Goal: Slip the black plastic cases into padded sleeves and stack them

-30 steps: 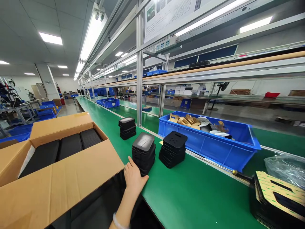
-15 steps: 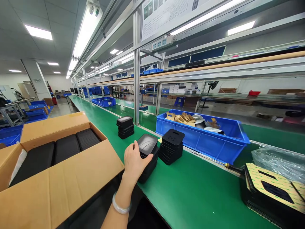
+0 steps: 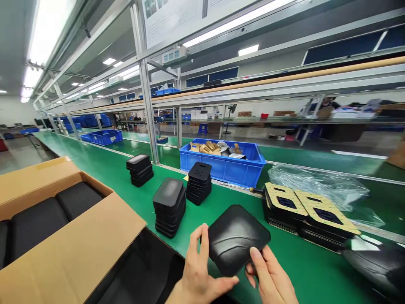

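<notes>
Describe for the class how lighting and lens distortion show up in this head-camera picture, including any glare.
In the head view, the overhead strip light burns out to white, the wide lens bends the aluminium frame toward the edges, and glare streaks the clear plastic bag and the black padded piece.

A factory assembly hall; long green workbenches (image 3: 95, 154) under aluminium frames (image 3: 144, 101); blue plastic crates (image 3: 221, 168).
</notes>
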Motion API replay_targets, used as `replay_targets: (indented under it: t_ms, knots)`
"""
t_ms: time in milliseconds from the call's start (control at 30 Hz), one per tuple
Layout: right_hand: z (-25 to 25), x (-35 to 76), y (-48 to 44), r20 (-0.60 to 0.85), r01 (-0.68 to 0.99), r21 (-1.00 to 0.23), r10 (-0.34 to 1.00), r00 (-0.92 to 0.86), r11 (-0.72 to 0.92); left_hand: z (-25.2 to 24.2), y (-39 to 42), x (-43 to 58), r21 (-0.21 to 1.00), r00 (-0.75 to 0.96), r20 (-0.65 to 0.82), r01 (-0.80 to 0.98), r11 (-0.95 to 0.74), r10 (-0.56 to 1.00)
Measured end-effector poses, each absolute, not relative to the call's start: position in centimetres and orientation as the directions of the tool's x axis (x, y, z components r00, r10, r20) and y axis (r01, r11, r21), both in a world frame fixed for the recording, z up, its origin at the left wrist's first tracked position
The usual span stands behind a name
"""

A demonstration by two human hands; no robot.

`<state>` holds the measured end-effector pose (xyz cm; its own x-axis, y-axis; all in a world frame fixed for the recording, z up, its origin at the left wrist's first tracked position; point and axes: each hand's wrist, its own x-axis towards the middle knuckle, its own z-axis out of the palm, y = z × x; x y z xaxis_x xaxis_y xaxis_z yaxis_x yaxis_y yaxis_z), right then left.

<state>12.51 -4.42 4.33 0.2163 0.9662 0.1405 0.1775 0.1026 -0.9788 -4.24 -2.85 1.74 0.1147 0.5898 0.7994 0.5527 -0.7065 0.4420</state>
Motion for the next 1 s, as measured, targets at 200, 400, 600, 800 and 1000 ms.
replay_targets:
  t_ms: [200, 400, 600, 800, 1000]
  knots:
    - [1.2, 15.5, -4.5, 0.462, 0.630, -0.737, 0.863, 0.204, 0.245, 0.7, -1.5, -3.7, 0.909, 0.208, 0.365, 0.130, -0.395, 0.908]
    - [-1.2, 16.1, -4.3, 0.621, 0.803, -0.454, 0.783, -0.026, 0.386, 2.1, -0.7, -5.0, 0.940, 0.287, 0.266, 0.135, -0.314, 0.920]
    - [-1.6, 16.3, -3.9, 0.708, 0.798, -0.425, 0.706, -0.001, 0.427, 2.0, -1.0, -5.1, 0.982, 0.272, 0.183, 0.002, -0.191, 0.945]
    - [-0.4, 16.3, -5.1, 0.355, 0.519, -0.815, 0.930, 0.097, 0.257, 3.0, -2.3, -3.9, 0.908, 0.416, 0.032, -0.393, 0.148, 0.909]
    - [0.3, 15.2, -7.1, 0.276, 0.513, -0.831, 0.960, 0.041, 0.217, 3.6, -3.9, -2.6, 0.632, 0.711, -0.104, -0.493, 0.598, 0.696]
